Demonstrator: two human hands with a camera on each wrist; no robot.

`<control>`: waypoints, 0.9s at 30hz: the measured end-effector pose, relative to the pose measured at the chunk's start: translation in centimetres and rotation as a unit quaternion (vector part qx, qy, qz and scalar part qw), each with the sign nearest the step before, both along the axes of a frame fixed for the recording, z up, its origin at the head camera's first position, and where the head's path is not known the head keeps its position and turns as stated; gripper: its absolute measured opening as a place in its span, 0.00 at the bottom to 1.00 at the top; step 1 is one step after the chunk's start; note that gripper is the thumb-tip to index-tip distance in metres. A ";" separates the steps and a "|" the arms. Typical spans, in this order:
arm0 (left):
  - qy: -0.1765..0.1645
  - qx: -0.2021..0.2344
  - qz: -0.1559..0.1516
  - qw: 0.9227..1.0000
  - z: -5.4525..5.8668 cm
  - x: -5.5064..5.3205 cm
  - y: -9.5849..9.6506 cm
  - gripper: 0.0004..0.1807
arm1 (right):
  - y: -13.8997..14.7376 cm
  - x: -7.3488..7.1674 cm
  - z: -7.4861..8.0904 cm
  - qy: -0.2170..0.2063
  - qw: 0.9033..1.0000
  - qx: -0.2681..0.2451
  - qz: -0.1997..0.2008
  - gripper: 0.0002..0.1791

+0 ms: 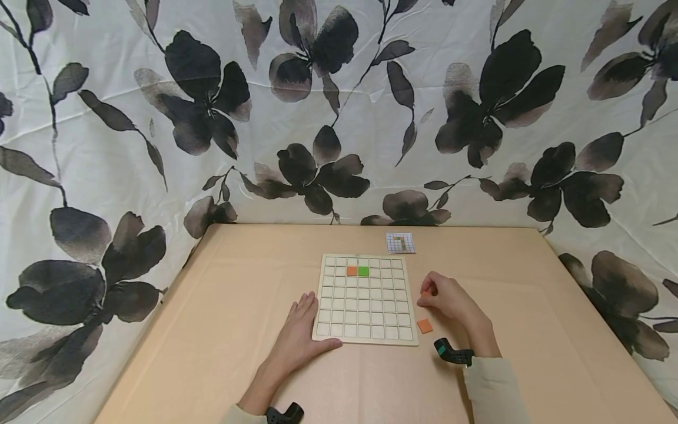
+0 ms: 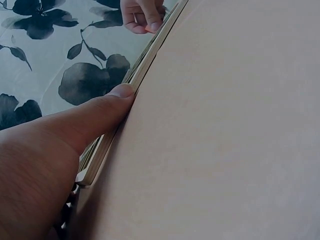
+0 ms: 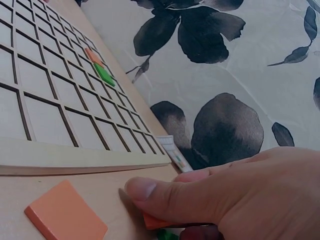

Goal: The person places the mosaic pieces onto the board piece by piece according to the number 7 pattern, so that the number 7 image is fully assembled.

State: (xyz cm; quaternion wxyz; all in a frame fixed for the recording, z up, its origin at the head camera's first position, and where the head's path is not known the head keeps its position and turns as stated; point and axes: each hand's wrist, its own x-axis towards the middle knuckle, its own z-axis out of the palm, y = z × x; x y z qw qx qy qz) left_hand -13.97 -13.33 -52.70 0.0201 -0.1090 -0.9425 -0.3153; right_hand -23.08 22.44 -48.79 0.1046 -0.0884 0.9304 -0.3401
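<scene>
A pale wooden grid board point(image 1: 365, 341) lies in front of me. One orange tile point(image 1: 352, 271) and one green tile point(image 1: 363, 271) sit side by side in its second row from the far edge. My left hand point(image 1: 301, 333) rests against the board's left side, fingers extended, its thumb on the near edge. Beyond the right edge, my right hand point(image 1: 450, 300) pinches an orange tile point(image 3: 155, 221) between thumb and fingers, partly hidden by the thumb. A loose orange tile point(image 3: 67, 212) lies on the table by the board's near right corner. A small green piece point(image 3: 166, 234) shows below the right thumb.
A small card point(image 1: 400, 243) printed with a coloured grid lies behind the board, toward the right. The light wooden table point(image 1: 238, 265) ends at a white cloth point(image 1: 381, 176) with dark flowers. Black bands point(image 1: 452, 352) are on both wrists.
</scene>
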 end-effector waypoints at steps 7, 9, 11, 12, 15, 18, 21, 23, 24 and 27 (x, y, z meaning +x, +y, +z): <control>0.003 -0.002 -0.001 1.000 0.1 0.1 -0.1 0.64 | -0.2 -0.1 0.0 0.011 1.000 -0.001 -0.011 0.15; 0.003 -0.002 0.000 1.000 0.2 0.1 -0.1 0.64 | -0.4 -0.2 -0.1 0.013 1.000 0.000 -0.014 0.15; 0.004 -0.002 0.000 1.000 0.2 0.1 -0.1 0.64 | -0.4 -0.3 -0.1 0.016 1.000 0.002 -0.015 0.16; 0.004 -0.002 0.001 1.000 0.2 0.1 -0.1 0.64 | -0.5 -0.3 -0.1 0.019 1.000 0.003 -0.016 0.16; 0.003 -0.003 0.001 1.000 0.2 0.1 -0.1 0.64 | -0.6 -0.4 -0.1 0.025 1.000 0.000 -0.019 0.16; 0.000 -0.003 0.000 1.000 0.2 0.1 -0.2 0.64 | -0.8 -0.4 0.0 0.031 0.999 -0.009 -0.018 0.15; -0.002 -0.002 0.001 1.000 0.2 0.2 -0.2 0.64 | -1.1 -0.4 0.1 0.034 0.999 -0.018 -0.015 0.15; -0.003 -0.002 0.001 1.000 0.2 0.2 -0.1 0.63 | -1.3 -0.4 0.2 0.034 0.999 -0.021 -0.016 0.15; -0.003 -0.002 0.001 1.000 0.2 0.2 -0.1 0.63 | -1.5 -0.4 0.2 0.034 0.999 -0.022 -0.016 0.15; -0.001 -0.001 0.000 1.000 0.2 0.2 -0.1 0.63 | -2.0 -0.5 0.2 0.034 0.999 -0.024 -0.013 0.14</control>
